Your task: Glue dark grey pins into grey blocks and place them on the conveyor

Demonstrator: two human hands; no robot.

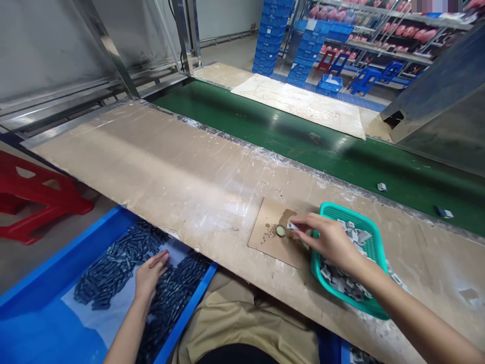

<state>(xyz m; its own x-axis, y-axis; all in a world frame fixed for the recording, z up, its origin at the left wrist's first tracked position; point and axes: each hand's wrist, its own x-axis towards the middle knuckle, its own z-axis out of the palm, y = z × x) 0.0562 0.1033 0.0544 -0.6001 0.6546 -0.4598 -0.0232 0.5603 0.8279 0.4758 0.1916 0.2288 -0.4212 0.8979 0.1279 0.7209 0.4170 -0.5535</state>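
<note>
My right hand point(322, 233) pinches a small white piece point(291, 226) between thumb and fingertips. Just left of that piece lies a small round cap point(281, 231) with pale stuff in it, on a square of brown board point(263, 237) with wet stains. Under my right wrist stands a green plastic basket point(379, 247), holding many small white-and-grey pieces point(341, 280). Over a blue bin point(91, 237) at lower left, my left hand point(148, 275) has its fingers drawn together; whatever they hold is hidden. Small dark strips point(113, 258) lie heaped on a white sheet point(87, 308) inside the bin.
A green conveyor belt point(235, 119) runs behind the worktable point(151, 156), with a couple of loose pieces point(382, 187) on it. At left stands a red stool point(41, 202). Stacked blue crates point(273, 38) and racks of pink items point(409, 33) fill the background.
</note>
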